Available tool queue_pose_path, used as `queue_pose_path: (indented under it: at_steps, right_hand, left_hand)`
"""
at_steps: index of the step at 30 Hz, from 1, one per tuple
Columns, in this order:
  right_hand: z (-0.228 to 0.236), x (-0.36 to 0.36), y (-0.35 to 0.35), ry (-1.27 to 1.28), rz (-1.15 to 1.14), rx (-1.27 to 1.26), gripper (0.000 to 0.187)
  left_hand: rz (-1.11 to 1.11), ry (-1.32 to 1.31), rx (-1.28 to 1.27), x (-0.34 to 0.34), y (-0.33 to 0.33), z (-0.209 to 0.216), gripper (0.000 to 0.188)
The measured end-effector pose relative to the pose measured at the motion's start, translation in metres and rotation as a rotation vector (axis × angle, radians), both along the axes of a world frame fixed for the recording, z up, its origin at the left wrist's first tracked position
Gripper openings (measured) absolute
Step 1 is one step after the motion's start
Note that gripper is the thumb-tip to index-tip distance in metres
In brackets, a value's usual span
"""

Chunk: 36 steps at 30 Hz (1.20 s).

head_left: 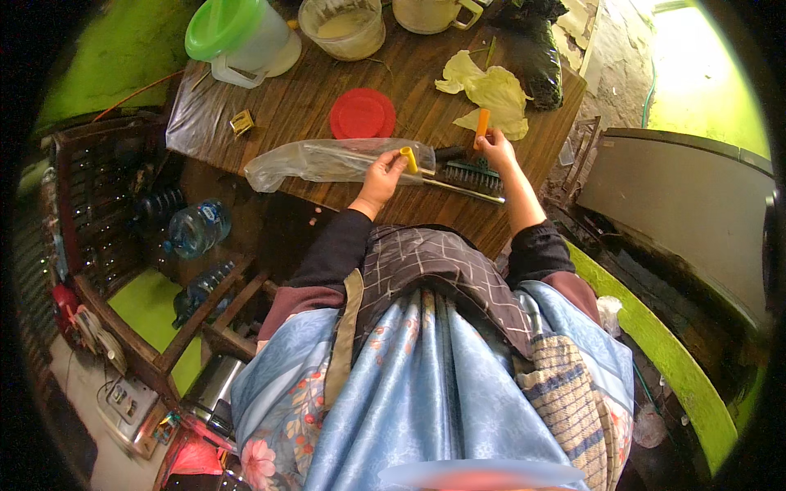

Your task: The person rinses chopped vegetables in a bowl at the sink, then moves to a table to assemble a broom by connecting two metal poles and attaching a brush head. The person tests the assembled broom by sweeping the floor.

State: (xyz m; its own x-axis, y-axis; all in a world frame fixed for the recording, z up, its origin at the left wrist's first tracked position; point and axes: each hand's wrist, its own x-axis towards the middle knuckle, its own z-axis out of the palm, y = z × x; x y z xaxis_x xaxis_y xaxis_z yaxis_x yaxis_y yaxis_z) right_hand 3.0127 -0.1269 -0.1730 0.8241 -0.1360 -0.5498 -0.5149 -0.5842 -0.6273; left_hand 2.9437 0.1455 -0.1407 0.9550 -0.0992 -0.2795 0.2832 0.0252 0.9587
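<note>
My left hand [380,185] pinches a short yellow tube-like piece [411,160], its open end facing up. In my right hand [497,150], the fingers are closed on a small flat orange piece [483,123] held upright. Between and just below the hands lies a dark brush [471,175] with its bristles showing, alongside a thin metal rod [465,191]. A long clear plastic bag [315,159] stretches leftward along the table's near edge, partly behind my left hand. Beyond the right hand rests a pale green cabbage leaf [501,92].
On the wooden table [286,98] lie a red round lid [362,114] and a small gold packet [241,123]. A green-lidded container [246,41], clear tub [341,29], mug [426,12] and black plastic bag [540,69] stand farther back. Water bottles [199,229] lie at left.
</note>
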Motion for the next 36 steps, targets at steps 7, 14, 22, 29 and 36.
queue_pose_path:
  at_steps: [7, 14, 22, 29, 36]
  right_hand:
    - [0.054, -0.031, 0.006, 0.184, -0.15, 0.894, 0.036]
    - [0.069, -0.052, 0.014, 0.291, -0.134, 1.026, 0.038]
    - [0.055, -0.059, 0.0, 0.148, -0.189, 0.817, 0.032]
    - [0.047, -0.072, -0.009, 0.14, -0.041, 0.799, 0.036]
    - [0.055, -0.079, -0.002, 0.163, 0.121, 0.815, 0.038]
  left_hand:
    - [0.038, 0.414, -0.742, 0.011, 0.013, 0.019, 0.033]
    - [-0.029, 0.455, -0.71, 0.011, 0.011, 0.026, 0.03]
    - [0.026, 0.434, -0.525, 0.003, 0.013, 0.011, 0.029]
    - [-0.104, 0.38, -0.433, -0.001, 0.015, 0.013, 0.03]
    - [-0.221, 0.286, -0.324, -0.001, 0.007, 0.03, 0.03]
